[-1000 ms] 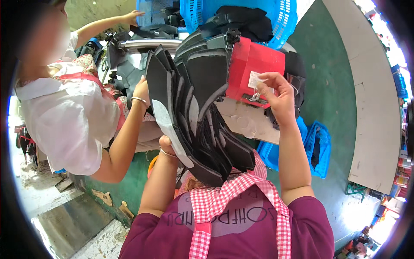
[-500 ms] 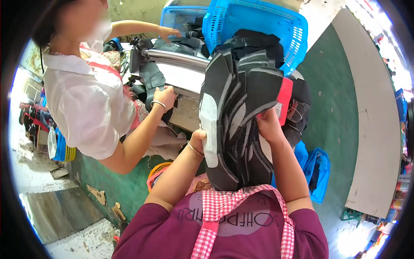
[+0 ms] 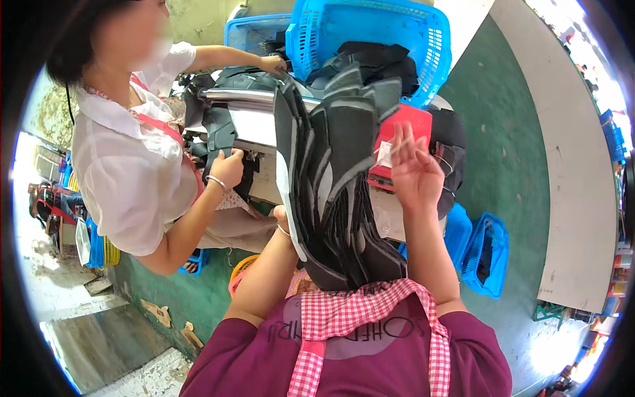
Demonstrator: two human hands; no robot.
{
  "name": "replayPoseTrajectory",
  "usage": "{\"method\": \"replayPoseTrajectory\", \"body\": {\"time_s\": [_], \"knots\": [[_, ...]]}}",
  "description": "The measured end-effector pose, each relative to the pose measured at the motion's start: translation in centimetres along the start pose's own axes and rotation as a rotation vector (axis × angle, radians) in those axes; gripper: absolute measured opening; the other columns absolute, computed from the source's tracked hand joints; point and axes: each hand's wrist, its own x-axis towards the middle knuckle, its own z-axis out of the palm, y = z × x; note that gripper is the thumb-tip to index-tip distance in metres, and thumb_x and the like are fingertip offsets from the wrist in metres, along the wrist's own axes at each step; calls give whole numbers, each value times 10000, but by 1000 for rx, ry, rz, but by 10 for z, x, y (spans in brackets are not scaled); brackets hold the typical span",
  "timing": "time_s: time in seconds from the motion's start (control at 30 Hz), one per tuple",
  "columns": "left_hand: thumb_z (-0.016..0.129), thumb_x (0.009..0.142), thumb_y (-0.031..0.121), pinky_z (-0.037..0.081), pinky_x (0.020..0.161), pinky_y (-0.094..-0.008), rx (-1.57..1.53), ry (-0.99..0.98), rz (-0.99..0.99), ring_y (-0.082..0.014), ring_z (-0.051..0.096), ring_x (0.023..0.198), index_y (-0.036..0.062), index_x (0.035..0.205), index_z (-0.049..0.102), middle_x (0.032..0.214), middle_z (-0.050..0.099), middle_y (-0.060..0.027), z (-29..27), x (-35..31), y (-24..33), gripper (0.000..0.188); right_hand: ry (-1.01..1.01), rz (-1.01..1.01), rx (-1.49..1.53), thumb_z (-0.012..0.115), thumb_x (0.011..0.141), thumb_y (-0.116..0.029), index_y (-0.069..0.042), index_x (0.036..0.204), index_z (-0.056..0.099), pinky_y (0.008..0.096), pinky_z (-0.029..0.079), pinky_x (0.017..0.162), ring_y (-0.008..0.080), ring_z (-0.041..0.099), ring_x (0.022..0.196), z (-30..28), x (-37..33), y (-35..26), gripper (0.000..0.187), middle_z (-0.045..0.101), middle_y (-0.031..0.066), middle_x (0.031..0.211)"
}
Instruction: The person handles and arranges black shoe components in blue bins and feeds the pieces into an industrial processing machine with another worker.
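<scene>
A thick stack of black cut foam pieces [image 3: 350,135] with grey edges stands upright against my front, its upper ends fanned apart. My left hand [image 3: 282,216] grips the stack's left side; most of its fingers are hidden behind the pieces. Beside the stack on the right, my right hand [image 3: 418,169] is open and raised, fingers spread and slightly blurred, holding nothing. Behind that hand is a red machine part [image 3: 403,132] with a white label.
A co-worker [image 3: 132,159] at the left handles dark pieces by a metal roller [image 3: 238,98]. A blue basket [image 3: 370,26] holding black pieces stands at the back. More blue baskets [image 3: 486,255] are on the green floor [image 3: 503,132], right. A long pale board [image 3: 562,165] lies farther right.
My right hand has let go of the stack and opened beside it. The stack has shifted left, its top fanning out more. The co-worker's far hand has moved right toward the basket.
</scene>
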Motion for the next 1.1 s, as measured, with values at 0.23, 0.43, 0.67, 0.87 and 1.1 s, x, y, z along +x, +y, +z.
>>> {"method": "replayPoseTrajectory", "body": {"time_s": [0.23,0.43,0.67,0.87,1.1], "knots": [[761,594,480,271,1155,-481,209,-88,-36,-362,351,1375,28,1511,207,1517,297,-212,10,12,-8,1163,-437,-74,-447,726,813,-508,-61,1416,391,408,383,1071,244,488,1271,-47,66,-8,822,506,106,1388],[799,547,224,316,1130,-424,439,4,-529,-331,450,1313,3,1476,270,1437,422,-213,-19,7,12,1092,-918,49,-427,669,523,-795,-38,1414,372,485,309,1125,337,359,1379,42,29,-68,1206,321,209,1517],[811,573,109,431,999,-325,678,-79,-753,-193,560,1142,-3,1379,410,1262,572,-131,34,46,-10,907,-1384,69,-1807,909,501,-498,26,1318,416,406,418,1036,347,468,1304,139,14,-92,1089,453,247,1400],[801,768,345,476,910,-365,1204,-438,-674,-211,609,1040,73,1157,643,1107,666,-83,31,50,-43,501,-1770,72,-2272,897,524,-175,133,1233,477,417,477,942,357,564,1184,94,-16,-4,879,468,262,1389],[843,654,418,490,868,-403,1739,-326,-486,-274,644,994,-28,1080,615,1041,673,-187,50,45,-45,657,-1188,162,-2073,889,548,-167,18,1303,438,382,480,957,354,582,1137,82,37,-18,899,524,251,1323]]}}
